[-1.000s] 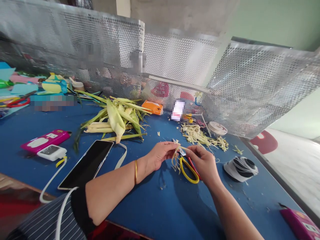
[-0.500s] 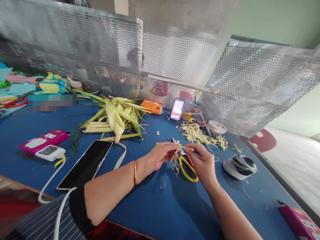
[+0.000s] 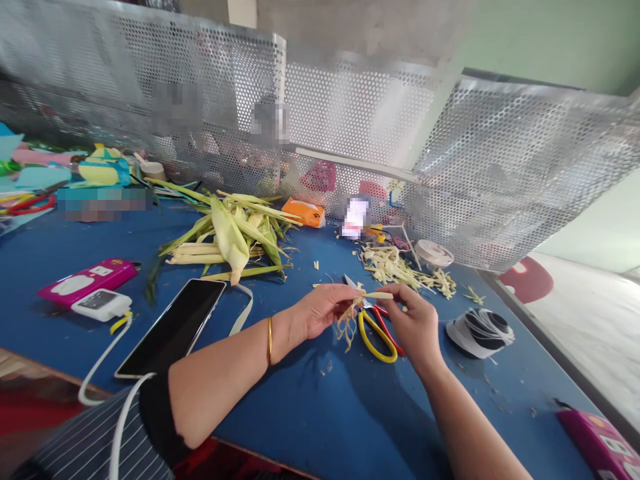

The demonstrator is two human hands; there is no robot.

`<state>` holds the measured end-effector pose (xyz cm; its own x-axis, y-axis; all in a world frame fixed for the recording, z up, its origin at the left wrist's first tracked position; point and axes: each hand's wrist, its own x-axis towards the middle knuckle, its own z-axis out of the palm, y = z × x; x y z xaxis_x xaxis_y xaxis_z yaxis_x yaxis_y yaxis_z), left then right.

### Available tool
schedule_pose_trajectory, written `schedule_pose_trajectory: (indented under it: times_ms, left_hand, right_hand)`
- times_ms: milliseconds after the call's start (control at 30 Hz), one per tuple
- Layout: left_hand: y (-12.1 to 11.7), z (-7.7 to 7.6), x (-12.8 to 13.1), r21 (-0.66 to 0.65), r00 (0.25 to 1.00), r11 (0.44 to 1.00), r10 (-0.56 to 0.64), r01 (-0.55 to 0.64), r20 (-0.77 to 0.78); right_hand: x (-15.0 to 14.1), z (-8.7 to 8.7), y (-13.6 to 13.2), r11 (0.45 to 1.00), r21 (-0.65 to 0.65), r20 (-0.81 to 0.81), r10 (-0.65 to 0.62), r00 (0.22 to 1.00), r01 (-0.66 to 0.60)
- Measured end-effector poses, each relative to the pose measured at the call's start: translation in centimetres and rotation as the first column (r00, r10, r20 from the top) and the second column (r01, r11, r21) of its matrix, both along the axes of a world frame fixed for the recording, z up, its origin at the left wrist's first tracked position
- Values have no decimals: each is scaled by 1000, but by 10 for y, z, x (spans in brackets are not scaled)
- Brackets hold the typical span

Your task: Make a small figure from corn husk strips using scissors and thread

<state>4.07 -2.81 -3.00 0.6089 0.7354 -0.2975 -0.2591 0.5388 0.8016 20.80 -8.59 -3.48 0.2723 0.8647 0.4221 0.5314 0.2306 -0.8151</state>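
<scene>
Between both hands a pale corn husk strip (image 3: 376, 295) is stretched level above the blue table. My left hand (image 3: 325, 312) pinches its left end, where a bundle of thin, curly husk shreds (image 3: 348, 328) hangs down. The strip's right end is held by my right hand (image 3: 411, 321), with thumb and fingertips closed. Just below the strip, on the table, lie scissors (image 3: 370, 343) with one yellow and one red handle; their blades point away and are partly hidden by the hands and husk.
Green corn husks (image 3: 230, 237) lie in a heap behind my left arm. Husk scraps (image 3: 395, 270) spread beyond my right hand, beside a white tape roll (image 3: 434, 253). A spool of cord (image 3: 479, 333) stands at right. A tablet (image 3: 173, 327) lies at left. Perforated metal sheet (image 3: 360, 113) borders the back.
My right hand has slid to the right along the husk strip, so more of the strip shows between the hands. The red scissor handle is now more exposed. My left hand barely moves.
</scene>
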Motion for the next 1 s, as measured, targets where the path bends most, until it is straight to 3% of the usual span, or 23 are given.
schedule_pose_trajectory:
  times_ms: [67,167,233,333,533,667,800,867,933,1000]
  left_hand:
    - [-1,0,0,114,998,992,61,-61,0]
    - [-1,0,1,263,987,955,154,-139,-40]
    - [-2,-1,2,326,979,931,193,-164,-61]
    - [-2,-2,3,365,967,912,236,-187,-95]
    - [-6,-1,5,440,962,886,229,-144,-148]
    - [-7,0,5,448,957,886,223,-120,-185]
    - [-7,-1,4,460,962,886,177,-64,-207]
    - [-5,-3,3,455,963,889,170,-58,-210]
    - [-1,-6,2,432,957,897,204,-99,-206]
    - [6,-8,0,401,945,902,256,-159,-202]
  right_hand:
    - [-3,1,1,983,-150,-289,57,956,-104]
    - [-8,2,2,951,-183,-580,102,808,-251]
    - [-11,4,1,949,-156,-648,111,753,-275]
    - [-13,3,0,952,-137,-656,120,745,-274]
    - [-14,-2,2,974,-153,-533,61,844,-168]
    - [-13,-4,4,966,-182,-522,63,850,-183]
    - [-9,-4,4,976,-160,-380,80,922,-150]
    - [-4,-2,3,982,-164,-228,50,972,-89]
    - [2,1,1,982,-187,43,-21,999,29]
    - [8,3,-1,953,-257,386,-51,921,160]
